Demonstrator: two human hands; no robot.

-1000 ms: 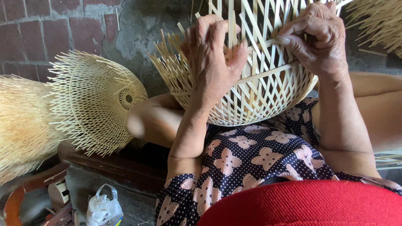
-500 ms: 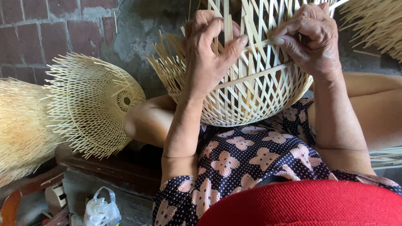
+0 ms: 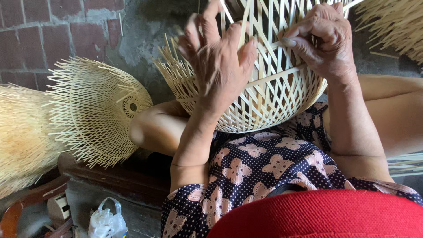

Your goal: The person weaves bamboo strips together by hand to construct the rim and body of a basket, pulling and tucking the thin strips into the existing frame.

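Observation:
A half-woven bamboo basket (image 3: 273, 92) rests on my lap, its open lattice of pale strips rising to the top of the view. My left hand (image 3: 218, 61) lies flat against its left side, fingers spread and hooked among the upright strips. At the upper right of the weave, my right hand (image 3: 324, 42) pinches a thin horizontal bamboo strip (image 3: 282, 75) between thumb and fingers. My knee (image 3: 154, 128) shows under the basket, and I wear a dark flowered garment (image 3: 264, 172).
A stack of finished woven bamboo cones (image 3: 88, 110) lies on its side at the left. More loose bamboo ends (image 3: 392, 26) show at the upper right. A brick wall (image 3: 44, 35) stands behind. A white plastic bag (image 3: 105, 222) sits on the ground below, beside a dark wooden bench (image 3: 119, 174).
My left hand has slid up the basket and its fingers have spread wider. The right hand has kept its pinch on the strip while the basket shifted slightly.

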